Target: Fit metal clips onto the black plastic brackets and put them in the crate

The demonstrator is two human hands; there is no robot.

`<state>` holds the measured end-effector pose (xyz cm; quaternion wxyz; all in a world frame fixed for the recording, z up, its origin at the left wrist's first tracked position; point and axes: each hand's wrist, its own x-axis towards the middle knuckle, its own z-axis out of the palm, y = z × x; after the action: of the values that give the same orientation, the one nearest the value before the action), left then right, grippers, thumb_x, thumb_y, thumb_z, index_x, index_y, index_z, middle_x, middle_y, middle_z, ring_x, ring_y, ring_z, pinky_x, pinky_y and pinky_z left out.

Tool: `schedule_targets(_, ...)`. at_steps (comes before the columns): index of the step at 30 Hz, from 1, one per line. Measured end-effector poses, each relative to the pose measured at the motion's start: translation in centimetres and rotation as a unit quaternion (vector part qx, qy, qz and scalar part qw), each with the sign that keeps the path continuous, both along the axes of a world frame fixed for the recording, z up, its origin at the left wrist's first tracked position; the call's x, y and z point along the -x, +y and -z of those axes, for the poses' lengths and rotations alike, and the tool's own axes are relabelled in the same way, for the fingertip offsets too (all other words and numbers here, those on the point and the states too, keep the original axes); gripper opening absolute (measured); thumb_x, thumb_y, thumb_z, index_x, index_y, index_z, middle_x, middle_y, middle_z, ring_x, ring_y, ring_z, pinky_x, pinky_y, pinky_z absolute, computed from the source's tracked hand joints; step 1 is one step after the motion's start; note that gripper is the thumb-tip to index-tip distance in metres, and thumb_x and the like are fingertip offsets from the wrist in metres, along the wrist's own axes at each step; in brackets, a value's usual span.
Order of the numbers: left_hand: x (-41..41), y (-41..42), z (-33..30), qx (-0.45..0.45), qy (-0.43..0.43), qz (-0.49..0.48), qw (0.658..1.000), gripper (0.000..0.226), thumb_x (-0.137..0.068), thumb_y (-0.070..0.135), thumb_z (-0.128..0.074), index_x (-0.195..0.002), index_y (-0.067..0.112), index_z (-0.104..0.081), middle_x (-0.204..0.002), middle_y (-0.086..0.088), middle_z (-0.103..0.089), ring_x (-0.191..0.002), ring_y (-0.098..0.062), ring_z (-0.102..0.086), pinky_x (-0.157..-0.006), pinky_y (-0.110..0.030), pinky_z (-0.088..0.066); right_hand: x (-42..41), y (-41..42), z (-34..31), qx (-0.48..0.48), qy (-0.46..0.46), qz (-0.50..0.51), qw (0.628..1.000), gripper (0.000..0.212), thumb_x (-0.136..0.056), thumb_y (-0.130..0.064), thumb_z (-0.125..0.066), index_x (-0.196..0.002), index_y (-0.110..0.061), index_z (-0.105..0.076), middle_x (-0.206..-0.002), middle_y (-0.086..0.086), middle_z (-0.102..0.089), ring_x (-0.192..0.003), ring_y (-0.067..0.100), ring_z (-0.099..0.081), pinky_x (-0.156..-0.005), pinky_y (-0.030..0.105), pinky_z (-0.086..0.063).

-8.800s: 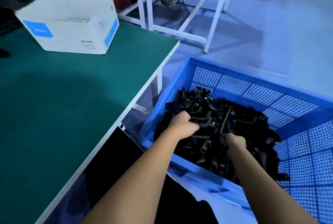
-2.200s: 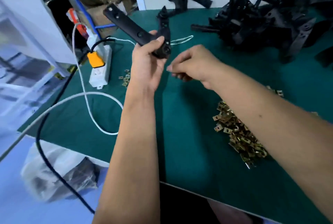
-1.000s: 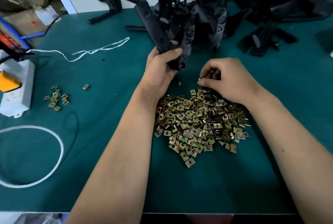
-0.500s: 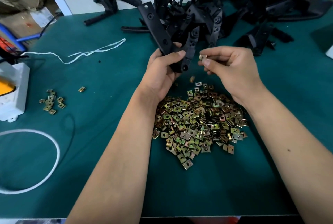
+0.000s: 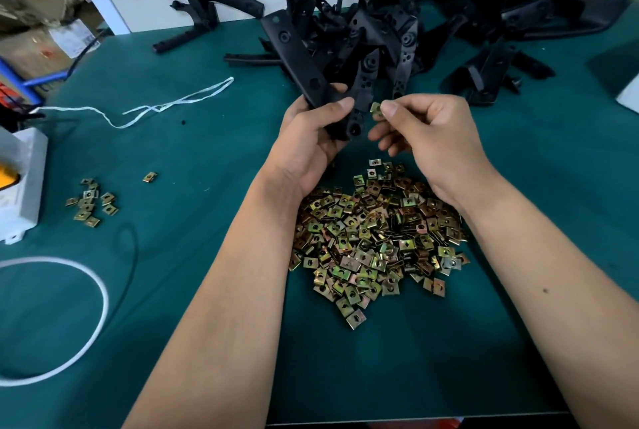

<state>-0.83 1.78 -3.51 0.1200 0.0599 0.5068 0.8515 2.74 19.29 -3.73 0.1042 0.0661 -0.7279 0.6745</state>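
— Where is the black plastic bracket point(image 5: 313, 74) kept?
— It is gripped in the left hand point(image 5: 311, 141), above the clip pile point(image 5: 375, 235).
— And the right hand point(image 5: 428, 138)?
— A metal clip point(image 5: 376, 108) is pinched beside the bracket's lower end.

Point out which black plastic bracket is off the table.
The long black plastic bracket gripped in the left hand; all the others lie heaped on the green table behind it.
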Motion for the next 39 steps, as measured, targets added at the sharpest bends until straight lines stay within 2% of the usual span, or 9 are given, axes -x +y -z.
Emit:
schedule_targets(9, 0.07, 0.13, 0.23, -0.009, -0.002, 0.002, 1.0, 0.022, -0.094, 0.002, -0.064, -0.114, 0.011, -0.062, -0.105, -0.007, -0.074, -0.093, -0.018, -0.072, -0.075, -0.03, -0.058, -0.13, -0.07, -0.14, -0.014, -0.028, -0.003, 1.0, 0.019, -0.104, -0.015, -0.06, -0.091, -0.011, -0.074, -0.073, 0.005, -0.075, -0.063, 0.013, -0.064, -0.056, 0.021, -0.049)
schedule_targets(20, 0.06, 0.13, 0.16, -0.029, -0.009, 0.009, 1.0, 0.025, -0.096, 0.004, -0.064, -0.12, 0.009, -0.059, -0.111, -0.01, -0.073, -0.099, -0.022, -0.071, -0.085, -0.034, -0.058, -0.34, -0.21, -0.46, 0.03, -0.048, -0.023, 0.998, 0.019, -0.103, -0.013, -0.061, -0.089, -0.009, -0.073, -0.071, 0.006, -0.074, -0.061, 0.013, -0.061, -0.053, 0.019, -0.046)
schedule_targets(29, -0.04, 0.38, 0.42, -0.023, -0.002, 0.014, 1.0, 0.028, -0.098, 0.003, -0.062, -0.125, 0.007, -0.054, -0.118, -0.015, -0.068, -0.108, -0.028, -0.067, -0.092, -0.035, -0.057, -0.08, 0.19, -0.28, 0.024, -0.057, -0.016, 0.998, 0.018, -0.102, -0.015, -0.063, -0.09, -0.009, -0.074, -0.071, 0.007, -0.073, -0.06, 0.013, -0.06, -0.052, 0.018, -0.044)
schedule_targets(39, -0.04, 0.54, 0.41, -0.018, -0.003, 0.005, 1.0, 0.031, -0.099, 0.003, -0.061, -0.129, 0.006, -0.052, -0.115, -0.013, -0.068, -0.105, -0.026, -0.068, -0.091, -0.034, -0.058, 0.0, 0.03, -0.11, 0.025, -0.06, -0.008, 0.998, 0.018, -0.102, -0.015, -0.063, -0.088, -0.01, -0.074, -0.07, 0.006, -0.073, -0.059, 0.012, -0.059, -0.051, 0.018, -0.044)
